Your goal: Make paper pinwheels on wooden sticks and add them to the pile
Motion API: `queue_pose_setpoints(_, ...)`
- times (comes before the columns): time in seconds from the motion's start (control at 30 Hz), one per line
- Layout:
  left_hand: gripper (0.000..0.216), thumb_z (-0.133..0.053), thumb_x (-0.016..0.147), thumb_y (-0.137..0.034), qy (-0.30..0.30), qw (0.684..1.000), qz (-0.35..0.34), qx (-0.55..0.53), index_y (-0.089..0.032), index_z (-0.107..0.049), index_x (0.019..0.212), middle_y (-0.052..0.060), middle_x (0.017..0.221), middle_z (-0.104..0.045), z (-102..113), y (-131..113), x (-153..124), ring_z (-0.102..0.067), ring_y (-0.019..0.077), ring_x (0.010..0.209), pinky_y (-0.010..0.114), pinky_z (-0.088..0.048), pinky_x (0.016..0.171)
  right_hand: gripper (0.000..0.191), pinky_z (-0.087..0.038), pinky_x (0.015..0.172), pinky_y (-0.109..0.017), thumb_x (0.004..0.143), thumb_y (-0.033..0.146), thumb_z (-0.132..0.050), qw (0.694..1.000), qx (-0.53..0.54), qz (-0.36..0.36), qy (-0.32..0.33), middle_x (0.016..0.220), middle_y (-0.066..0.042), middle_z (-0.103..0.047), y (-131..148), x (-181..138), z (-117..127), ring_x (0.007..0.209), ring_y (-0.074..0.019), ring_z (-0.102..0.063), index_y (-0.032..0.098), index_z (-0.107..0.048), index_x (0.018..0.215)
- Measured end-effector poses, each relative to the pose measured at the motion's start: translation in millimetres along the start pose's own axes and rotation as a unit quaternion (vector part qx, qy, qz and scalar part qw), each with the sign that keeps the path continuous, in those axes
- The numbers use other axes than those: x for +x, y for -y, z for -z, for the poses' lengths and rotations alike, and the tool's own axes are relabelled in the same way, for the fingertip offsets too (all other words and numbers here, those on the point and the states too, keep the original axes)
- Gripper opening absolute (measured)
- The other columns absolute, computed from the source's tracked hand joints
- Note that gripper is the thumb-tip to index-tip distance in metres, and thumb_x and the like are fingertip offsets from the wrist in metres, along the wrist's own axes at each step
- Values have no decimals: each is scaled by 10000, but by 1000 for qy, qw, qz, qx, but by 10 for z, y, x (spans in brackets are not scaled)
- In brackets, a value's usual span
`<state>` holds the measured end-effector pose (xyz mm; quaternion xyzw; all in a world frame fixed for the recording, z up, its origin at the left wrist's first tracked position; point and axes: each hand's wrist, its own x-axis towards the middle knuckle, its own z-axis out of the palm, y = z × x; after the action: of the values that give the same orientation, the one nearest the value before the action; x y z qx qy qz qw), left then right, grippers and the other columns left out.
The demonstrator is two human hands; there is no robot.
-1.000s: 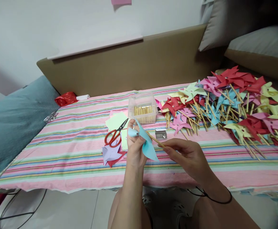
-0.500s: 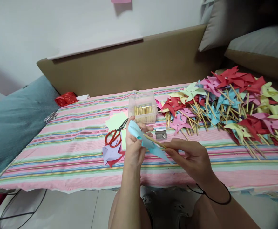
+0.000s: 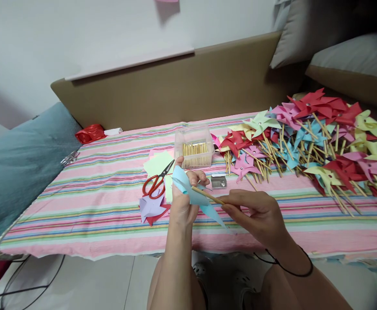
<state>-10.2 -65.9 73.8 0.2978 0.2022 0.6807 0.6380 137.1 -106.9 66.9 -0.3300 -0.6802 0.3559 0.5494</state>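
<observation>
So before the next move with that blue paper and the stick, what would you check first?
1. Left hand grips the blue paper at its folded part: ok.
2. Right hand pinches the wooden stick at its near end: ok.
3. Stick's far tip lies against the paper: ok; whether it sits at the exact middle: cannot tell.
4. Pin or fastener already in the paper: cannot tell, the fingers hide that spot.
5. Scissors lie on the striped cloth, apart from both hands: ok.
6. Small metal tin sits just beyond the hands, probably easy to reach: ok.
</observation>
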Motion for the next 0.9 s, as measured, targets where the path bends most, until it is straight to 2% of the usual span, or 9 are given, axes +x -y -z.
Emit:
queue_pose_setpoints(0.13,812,-907,514,-305,5,1000,2,6,-328,-519,1226,-72,662,-526,86,37,-1,-571,102,708,216,-463,685,138,-416,509,-229,863,209,-633,999,9,-46,-2,690,9,-681,5,10,-6,526,-94,-496,230,-758,915)
queue_pose_setpoints(0.23,779,-881,556,-287,-11,999,-1,39,-322,-497,1232,-52,759,-568,118,59,26,-580,97,698,222,-475,690,141,-420,500,-227,878,283,-617,994,27,-102,-1,545,35,-603,-3,14,-20,477,-94,-494,212,-736,852)
queue_pose_setpoints(0.3,756,-869,568,-294,-39,996,-11,81,-315,-487,1220,-32,840,-598,121,74,53,-605,108,733,226,-484,688,215,-440,521,-227,898,347,-594,988,31,-151,6,508,33,-587,-30,17,-30,497,-106,-536,207,-719,791)
queue_pose_setpoints(0.4,736,-868,560,-290,-86,985,-37,145,-286,-469,1178,-3,906,-636,121,103,92,-648,141,810,235,-493,697,290,-503,634,-251,898,443,-580,975,42,-218,20,663,-14,-696,-118,25,-33,643,-140,-635,202,-726,831)
queue_pose_setpoints(0.53,708,-855,567,-246,-137,967,-65,205,-247,-425,1131,6,840,-666,138,132,118,-670,144,751,246,-500,681,322,-515,692,-281,849,502,-624,959,35,-277,46,803,-41,-727,-277,33,-18,766,-178,-668,199,-730,873)
queue_pose_setpoints(0.63,678,-839,579,-224,-152,960,-70,223,-237,-418,1111,-6,809,-666,145,132,118,-670,130,699,243,-500,668,324,-513,678,-290,818,507,-655,956,21,-289,41,755,-36,-718,-352,32,-11,741,-185,-671,194,-731,844)
queue_pose_setpoints(0.9,675,-811,603,-203,-139,963,-32,230,-228,-396,1135,4,775,-708,87,77,84,-671,128,663,257,-508,691,317,-536,692,-313,797,502,-674,961,17,-275,26,730,-42,-735,-364,26,-8,721,-200,-689,193,-743,798)
